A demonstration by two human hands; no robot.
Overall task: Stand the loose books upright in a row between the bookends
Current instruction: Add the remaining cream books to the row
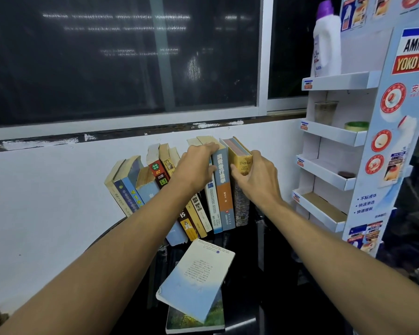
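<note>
1 head-worn, wide-angle view only. Looks forward and down toward the row of books [213,189] against the white wall [46,189]. Sits near, some spine titles readable. Takes in the dark window [94,68] above, cardboard rack [334,135] at right, black surface [271,274] below.

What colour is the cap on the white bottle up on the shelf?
The cap is purple, clearest in the head view.

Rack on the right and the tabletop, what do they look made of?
Rack: likely printed cardboard, matte; folded flat panels, brown board on the lowest shelf. Tabletop: dark and glossy, perhaps glass or lacquer; it mirrors the books.
</note>
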